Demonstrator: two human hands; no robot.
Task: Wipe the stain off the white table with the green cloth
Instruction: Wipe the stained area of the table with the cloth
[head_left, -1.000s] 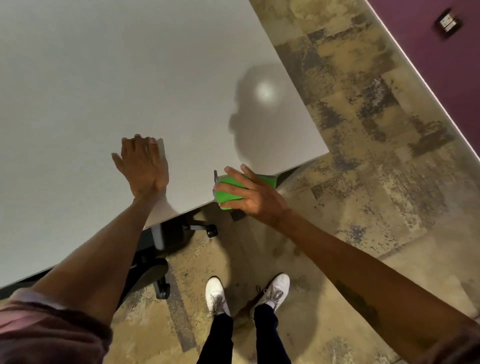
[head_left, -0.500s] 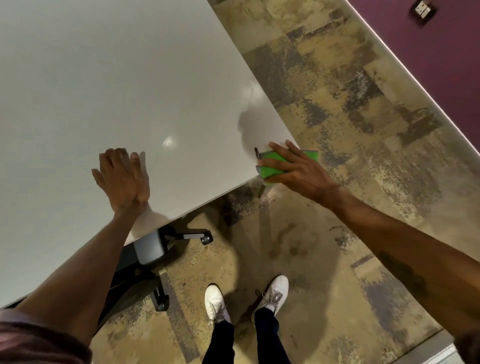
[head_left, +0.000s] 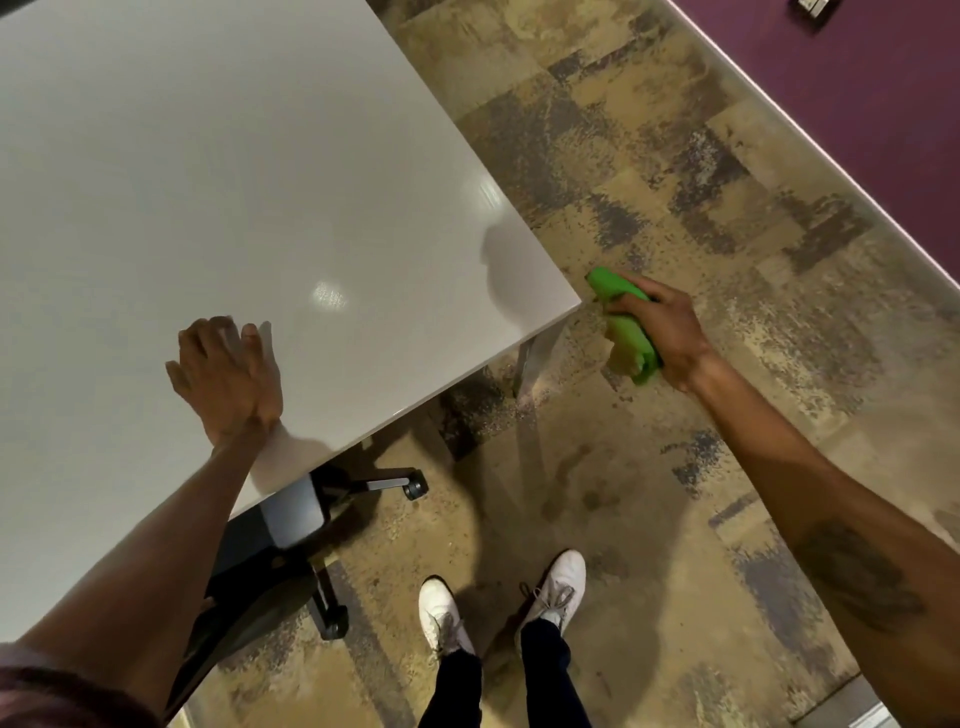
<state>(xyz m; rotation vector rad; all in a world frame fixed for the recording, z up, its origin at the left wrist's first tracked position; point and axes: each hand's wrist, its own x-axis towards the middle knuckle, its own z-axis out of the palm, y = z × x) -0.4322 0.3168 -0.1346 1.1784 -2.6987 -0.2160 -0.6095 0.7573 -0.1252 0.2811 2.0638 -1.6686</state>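
Note:
The white table (head_left: 218, 197) fills the upper left, and its near right corner lies at the middle of the view. No stain shows on its surface. My left hand (head_left: 228, 379) rests flat on the table near the front edge, fingers spread. My right hand (head_left: 667, 332) holds the bunched green cloth (head_left: 626, 322) in the air over the floor, just right of the table's corner and apart from it.
A black office chair (head_left: 280, 525) with castors stands under the table's front edge. A table leg (head_left: 527, 358) drops below the corner. My white shoes (head_left: 556, 587) stand on patterned carpet. A purple wall (head_left: 857, 104) runs along the upper right.
My right hand slid the green cloth rightward along the table's front edge, past the corner and off into the air, bunching it. My left hand stayed flat on the table.

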